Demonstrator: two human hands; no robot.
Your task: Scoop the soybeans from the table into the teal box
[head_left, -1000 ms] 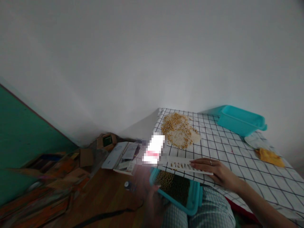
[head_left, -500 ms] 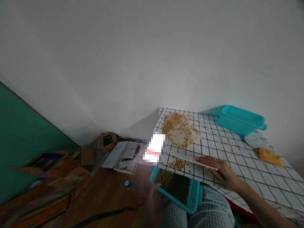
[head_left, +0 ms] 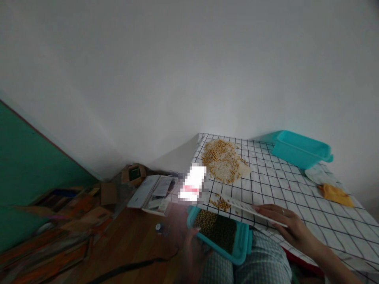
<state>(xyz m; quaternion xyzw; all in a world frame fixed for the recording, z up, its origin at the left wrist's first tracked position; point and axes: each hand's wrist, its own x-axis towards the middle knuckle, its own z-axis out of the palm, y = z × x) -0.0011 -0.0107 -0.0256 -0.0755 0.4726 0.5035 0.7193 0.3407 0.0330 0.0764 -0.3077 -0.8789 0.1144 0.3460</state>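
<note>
My right hand (head_left: pixel 288 228) is closed on a flat white slotted plastic piece (head_left: pixel 251 208) and tilts it at the near edge of the checked tablecloth (head_left: pixel 296 189). A small cluster of yellow beans (head_left: pixel 220 203) lies by the piece's far end. Just below the table edge, a teal tray (head_left: pixel 243 244) holding beans rests on my lap. My left hand (head_left: pixel 194 242) is dim at the tray's left rim and seems to hold it. Farther back on the cloth lies a big pile of beans and rice (head_left: pixel 225 161).
A second teal tray (head_left: pixel 300 149) stands at the back right of the table, with a white item and a yellow cloth (head_left: pixel 337 195) nearer. On the wooden floor to the left lie boxes, papers (head_left: pixel 151 191), a small bottle (head_left: pixel 160 228) and a dark strap.
My right hand has pulled the white slotted piece toward the table's near edge and tilted it. A small cluster of beans now lies uncovered on the cloth.
</note>
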